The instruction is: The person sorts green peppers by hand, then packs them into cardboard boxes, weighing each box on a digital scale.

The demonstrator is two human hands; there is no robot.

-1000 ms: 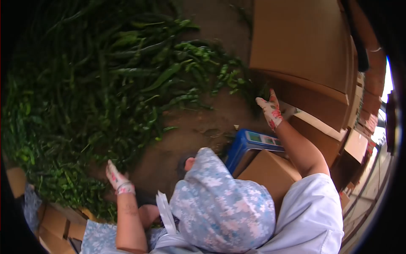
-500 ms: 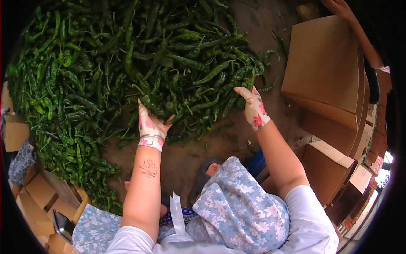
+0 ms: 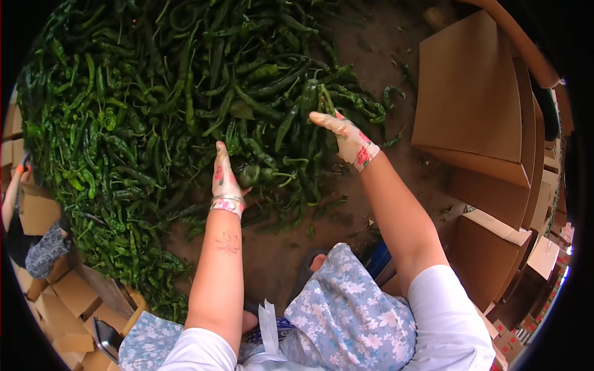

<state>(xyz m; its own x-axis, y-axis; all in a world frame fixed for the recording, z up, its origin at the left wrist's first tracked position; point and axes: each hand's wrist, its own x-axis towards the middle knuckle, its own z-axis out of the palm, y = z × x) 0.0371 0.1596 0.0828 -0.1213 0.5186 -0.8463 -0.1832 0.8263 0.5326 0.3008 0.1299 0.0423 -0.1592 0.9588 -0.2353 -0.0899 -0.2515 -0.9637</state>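
A big heap of long green chili peppers (image 3: 124,142) spreads before me. My left hand (image 3: 227,182), in a pale glove with pink flowers, is open at the heap's near edge. One finger points up, and the rest are partly hidden by a rounded green pepper (image 3: 250,175) beside the palm. My right hand (image 3: 346,137), gloved the same way, is open at the heap's right side. Its thumb stretches left, and its other fingers are partly hidden behind peppers. Several peppers lie between the two hands; I see neither hand closed around one.
Large open cardboard boxes (image 3: 470,93) stand on the right, with another person's arm (image 3: 526,43) behind them. More cartons (image 3: 74,287) lie at lower left, near another person's hand (image 3: 25,173) with something orange. A dark phone-like object (image 3: 107,337) sits by my lap.
My right hand has shifted left and slightly up, bringing the hands closer together. Peppers between them have moved. Another person's hand now shows at the left edge.
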